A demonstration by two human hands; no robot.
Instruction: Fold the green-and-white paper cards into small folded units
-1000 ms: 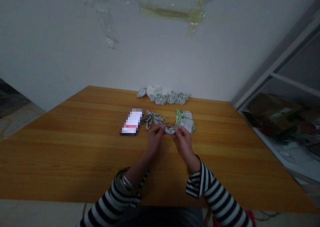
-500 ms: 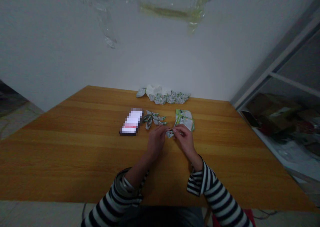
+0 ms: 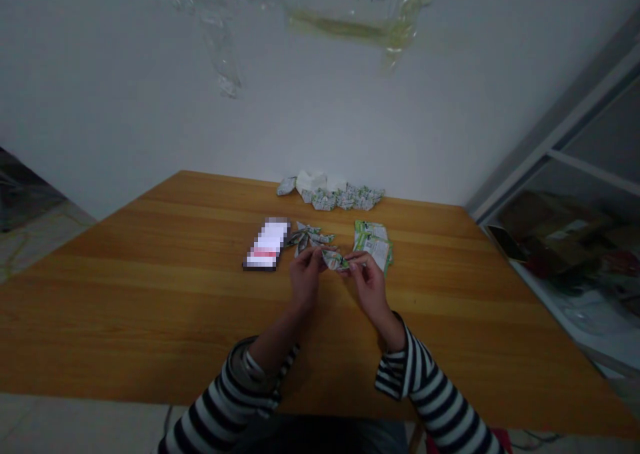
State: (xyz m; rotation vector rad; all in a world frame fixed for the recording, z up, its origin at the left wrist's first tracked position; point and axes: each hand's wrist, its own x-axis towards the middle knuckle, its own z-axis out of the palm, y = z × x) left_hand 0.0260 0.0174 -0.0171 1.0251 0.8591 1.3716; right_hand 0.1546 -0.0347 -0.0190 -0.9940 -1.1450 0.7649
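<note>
Between my hands is a small folded piece of printed paper (image 3: 334,260), white with green and dark print. My left hand (image 3: 306,274) pinches its left end. The right end is pinched by my right hand (image 3: 369,282), fingers closed on it. Just beyond my left hand lie several narrow folded paper pieces (image 3: 307,231), fanned out on the table. A stack of flat printed paper sheets (image 3: 373,237), green and white, rests beyond my right hand, which hides part of its near edge.
A phone (image 3: 267,244) with a lit, blurred screen lies left of the folded pieces. Crumpled-looking printed paper shapes (image 3: 345,197) line the back of the wooden table (image 3: 150,294) by the wall. Right of the table stands a shelf (image 3: 570,307) with boxes.
My hands have moved apart slightly, left hand shifting left, and more of the folded paper shows between them. The view has shifted slightly.
</note>
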